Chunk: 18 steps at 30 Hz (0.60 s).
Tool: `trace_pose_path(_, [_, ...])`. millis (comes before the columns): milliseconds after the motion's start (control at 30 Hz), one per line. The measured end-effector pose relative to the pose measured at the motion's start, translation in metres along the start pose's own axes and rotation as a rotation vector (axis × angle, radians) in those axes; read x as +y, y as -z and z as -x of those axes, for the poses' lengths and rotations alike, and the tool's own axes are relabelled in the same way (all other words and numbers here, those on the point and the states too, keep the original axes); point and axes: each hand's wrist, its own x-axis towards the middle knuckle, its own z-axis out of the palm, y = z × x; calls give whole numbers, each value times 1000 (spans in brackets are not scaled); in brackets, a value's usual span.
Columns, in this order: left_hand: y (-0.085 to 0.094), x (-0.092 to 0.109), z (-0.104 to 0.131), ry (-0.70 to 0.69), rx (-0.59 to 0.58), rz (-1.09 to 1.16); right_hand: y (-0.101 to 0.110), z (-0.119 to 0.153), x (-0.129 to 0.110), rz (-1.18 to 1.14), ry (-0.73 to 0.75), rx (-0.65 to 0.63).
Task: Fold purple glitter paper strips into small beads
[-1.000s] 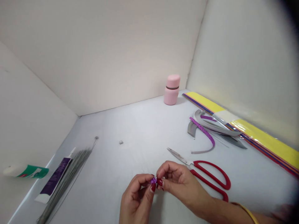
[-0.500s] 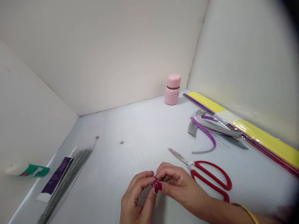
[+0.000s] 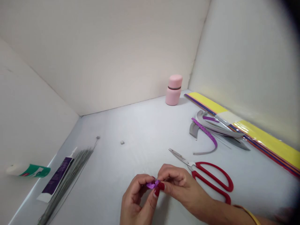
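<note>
Left hand (image 3: 138, 200) and right hand (image 3: 180, 184) are meeting at the fingertips above a pale bench (image 3: 140, 125). At right, a yellow-topped packet (image 3: 264, 134) is lying aslant; red-handled scissors (image 3: 191, 163) are resting beside the right hand; at left, a purple-labelled tube (image 3: 57, 176) is bearing lettering too small to read. Smallest, a purple piece (image 3: 151, 186) is sitting pinched between both hands, its long axis running roughly left to right, its right end meeting the right thumb.
</note>
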Motion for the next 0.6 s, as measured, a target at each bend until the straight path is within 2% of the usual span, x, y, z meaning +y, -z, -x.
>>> trace_pose_path(233, [4,-3,-2,4,-19,-50,0,5,-2,221,73,2])
trace_pose_path(400, [3,1,0,-93,-37,-176,4,7,-2,481,223,-29])
trace_pose_path(500, [3,5,1,-171,-13,-285,4,8,-2,529,247,-37])
trace_pose_path(600, [4,6,2,-183,12,-332,2,9,-2,523,223,-47])
